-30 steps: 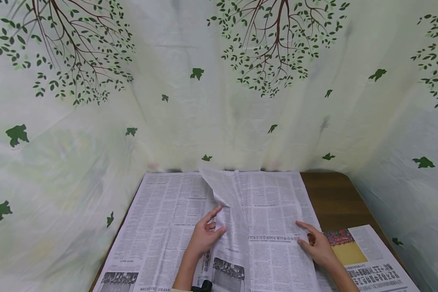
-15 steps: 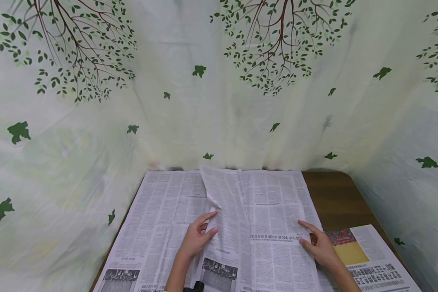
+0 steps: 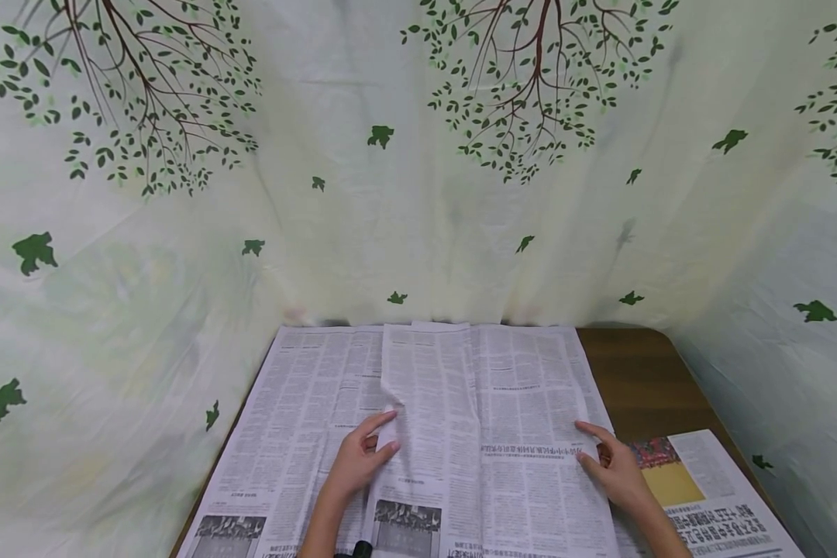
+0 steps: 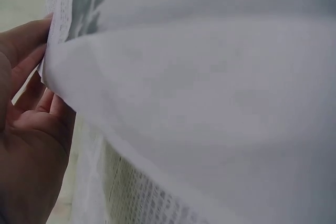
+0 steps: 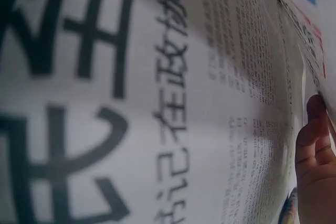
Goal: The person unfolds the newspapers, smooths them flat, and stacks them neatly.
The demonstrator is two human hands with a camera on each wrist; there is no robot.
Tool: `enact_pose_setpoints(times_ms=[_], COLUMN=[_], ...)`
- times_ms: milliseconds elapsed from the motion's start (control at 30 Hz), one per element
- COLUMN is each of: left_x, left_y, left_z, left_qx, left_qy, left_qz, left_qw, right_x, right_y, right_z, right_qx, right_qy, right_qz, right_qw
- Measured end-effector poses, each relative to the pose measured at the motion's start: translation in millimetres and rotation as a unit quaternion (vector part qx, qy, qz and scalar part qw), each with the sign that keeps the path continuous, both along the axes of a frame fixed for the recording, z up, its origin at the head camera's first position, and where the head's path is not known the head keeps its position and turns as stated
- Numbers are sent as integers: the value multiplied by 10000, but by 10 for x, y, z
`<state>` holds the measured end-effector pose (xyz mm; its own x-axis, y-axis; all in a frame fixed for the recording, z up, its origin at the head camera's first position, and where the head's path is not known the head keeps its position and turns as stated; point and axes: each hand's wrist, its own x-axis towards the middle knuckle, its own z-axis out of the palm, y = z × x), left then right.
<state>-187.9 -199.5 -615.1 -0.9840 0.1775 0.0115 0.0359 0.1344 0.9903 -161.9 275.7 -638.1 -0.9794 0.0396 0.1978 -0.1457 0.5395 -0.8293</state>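
A newspaper sheet (image 3: 523,411) printed with columns of text and a small dark photo lies half lifted over another spread newspaper (image 3: 300,403). My left hand (image 3: 356,463) pinches its left edge between thumb and fingers. In the left wrist view, the fingers of that hand (image 4: 37,103) hold the edge of the paper (image 4: 199,77), which bows away and fills most of the picture. At the opposite edge, my right hand (image 3: 619,474) pinches the sheet. The right wrist view has part of this hand (image 5: 317,166) against the paper, with large print (image 5: 68,77) close to the camera.
Brown wooden tabletop (image 3: 635,380) shows at the back right. Another newspaper with a colour picture (image 3: 669,473) lies at the right, partly behind my right forearm. A pale curtain with printed branches and leaves (image 3: 446,232) hangs behind and at both sides.
My left hand has moved left and slightly nearer with the sheet's left edge, so the raised, creased part spreads flatter. My right hand has shifted only slightly.
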Motion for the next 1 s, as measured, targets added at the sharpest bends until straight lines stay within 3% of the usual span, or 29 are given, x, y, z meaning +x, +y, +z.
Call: enact_pose_setpoints(times_ms=[300, 467, 1000], left_x=[52, 62, 94], left_y=[-93, -169, -522], left_z=[-56, -67, -31], left_qx=[-550, -753, -1043], left_qy=[-262, -305, -400], left_qz=[547, 664, 1032], left_qw=[9966, 9945, 9884], right_x=[12, 11, 28], right_y=[27, 55, 179], right_z=[76, 89, 87], right_qx=[61, 161, 208], right_qy=[-272, -464, -336], right_qz=[-122, -234, -206], right_qw=[9995, 9985, 9990])
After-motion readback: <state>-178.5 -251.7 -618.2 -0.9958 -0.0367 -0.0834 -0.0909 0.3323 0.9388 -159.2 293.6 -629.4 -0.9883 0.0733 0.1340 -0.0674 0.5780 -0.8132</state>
